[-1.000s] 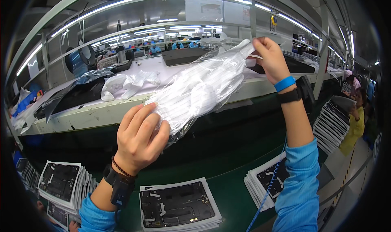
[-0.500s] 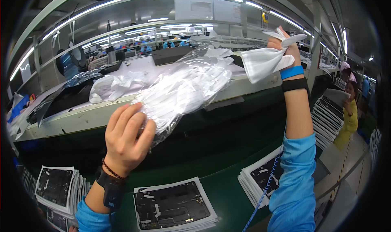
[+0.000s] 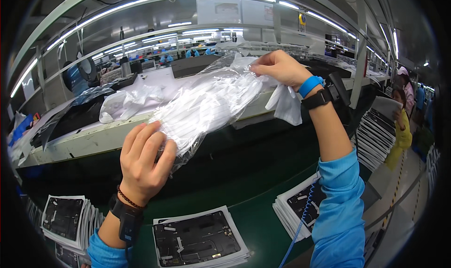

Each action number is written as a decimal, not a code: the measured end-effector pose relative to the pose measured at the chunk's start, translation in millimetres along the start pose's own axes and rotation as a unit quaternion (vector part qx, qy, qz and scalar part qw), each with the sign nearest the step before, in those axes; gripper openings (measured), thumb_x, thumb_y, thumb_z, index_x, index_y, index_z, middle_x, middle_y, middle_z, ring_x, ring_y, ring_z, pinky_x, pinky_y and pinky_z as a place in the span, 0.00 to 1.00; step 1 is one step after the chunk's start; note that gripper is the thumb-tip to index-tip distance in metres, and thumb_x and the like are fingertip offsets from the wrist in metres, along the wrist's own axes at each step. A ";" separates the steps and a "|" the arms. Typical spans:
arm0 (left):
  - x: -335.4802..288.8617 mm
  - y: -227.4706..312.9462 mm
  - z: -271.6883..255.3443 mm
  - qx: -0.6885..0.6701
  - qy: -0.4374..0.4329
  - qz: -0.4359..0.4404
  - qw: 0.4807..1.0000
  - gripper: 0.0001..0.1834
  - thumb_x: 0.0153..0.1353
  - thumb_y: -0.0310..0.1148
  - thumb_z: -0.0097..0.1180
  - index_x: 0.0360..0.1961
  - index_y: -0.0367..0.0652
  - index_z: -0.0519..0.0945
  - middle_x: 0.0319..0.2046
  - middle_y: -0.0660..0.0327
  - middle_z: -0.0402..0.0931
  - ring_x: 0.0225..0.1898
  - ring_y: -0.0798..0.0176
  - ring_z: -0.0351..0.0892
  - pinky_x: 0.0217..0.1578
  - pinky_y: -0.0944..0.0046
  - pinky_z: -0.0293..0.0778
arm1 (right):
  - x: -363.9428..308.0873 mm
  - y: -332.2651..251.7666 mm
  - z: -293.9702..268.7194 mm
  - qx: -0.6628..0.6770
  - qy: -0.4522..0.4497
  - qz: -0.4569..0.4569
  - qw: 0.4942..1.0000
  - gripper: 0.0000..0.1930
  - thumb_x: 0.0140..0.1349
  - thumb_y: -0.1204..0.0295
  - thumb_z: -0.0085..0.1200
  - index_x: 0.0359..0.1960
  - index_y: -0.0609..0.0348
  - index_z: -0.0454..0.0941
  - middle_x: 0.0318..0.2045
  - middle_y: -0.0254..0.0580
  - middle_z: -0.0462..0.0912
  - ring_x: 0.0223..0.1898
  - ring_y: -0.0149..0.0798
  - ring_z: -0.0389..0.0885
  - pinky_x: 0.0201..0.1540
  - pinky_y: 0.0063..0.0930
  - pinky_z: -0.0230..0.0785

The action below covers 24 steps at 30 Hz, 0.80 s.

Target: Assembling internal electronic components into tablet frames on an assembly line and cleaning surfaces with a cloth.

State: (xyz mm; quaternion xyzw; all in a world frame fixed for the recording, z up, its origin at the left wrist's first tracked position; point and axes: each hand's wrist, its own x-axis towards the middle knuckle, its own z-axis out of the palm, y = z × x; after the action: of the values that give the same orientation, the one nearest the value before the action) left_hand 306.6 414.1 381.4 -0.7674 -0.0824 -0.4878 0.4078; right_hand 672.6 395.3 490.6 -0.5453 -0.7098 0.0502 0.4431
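The undersides of my fingers were hidden at the near end of the clear plastic bag (image 3: 205, 104), where my left grip (image 3: 146, 162) held it, fingers bent over the plastic. My right grip (image 3: 282, 69), at the bag's far end, had a white glove (image 3: 285, 109) hanging below it; thumb and fingertips were drawn together narrowly, though I could not make out whether they had caught the plastic too. Glare on the bag blurred the white bundle inside.

The bag's long axis slanted up from my left grip to my right, its far end pointing away and rightward. It overlapped the front edge of the pale surface (image 3: 94, 141). Left of the bag lay a crumpled white heap (image 3: 129, 103), its material unclear. Below the bag, a stack of black panels (image 3: 192, 240) was cut off at the bottom of my view.
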 end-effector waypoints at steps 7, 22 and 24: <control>3.8 0.4 -5.6 0.006 -0.004 -0.001 1.000 0.08 0.48 0.25 0.60 0.32 0.39 0.81 0.34 0.56 0.77 0.46 0.48 0.82 0.49 0.47 0.79 | -4.6 -2.7 1.9 0.100 0.006 0.003 0.995 0.19 0.68 0.59 0.59 0.39 0.69 0.86 0.32 0.37 0.85 0.36 0.31 0.79 0.43 0.26 0.71; -3.2 3.2 0.0 -0.001 -0.020 0.017 1.000 0.11 0.47 0.23 0.60 0.36 0.38 0.80 0.36 0.54 0.77 0.47 0.45 0.82 0.50 0.44 0.78 | -2.6 7.2 -11.3 0.107 -0.061 0.087 0.989 0.17 0.59 0.65 0.71 0.42 0.67 0.86 0.30 0.33 0.84 0.31 0.23 0.76 0.37 0.17 0.68; -3.7 3.3 1.6 -0.004 -0.016 0.015 1.000 0.12 0.47 0.24 0.60 0.36 0.38 0.80 0.36 0.54 0.77 0.47 0.45 0.82 0.50 0.43 0.78 | -8.2 3.1 -8.3 0.123 -0.065 0.069 0.988 0.16 0.59 0.65 0.71 0.41 0.66 0.87 0.30 0.32 0.84 0.32 0.23 0.77 0.38 0.18 0.69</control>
State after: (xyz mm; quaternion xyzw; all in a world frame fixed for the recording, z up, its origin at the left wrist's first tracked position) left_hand 307.5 414.1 376.3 -0.7779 -0.0750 -0.4696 0.4107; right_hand 680.7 386.4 489.1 -0.5301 -0.6861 0.2026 0.4552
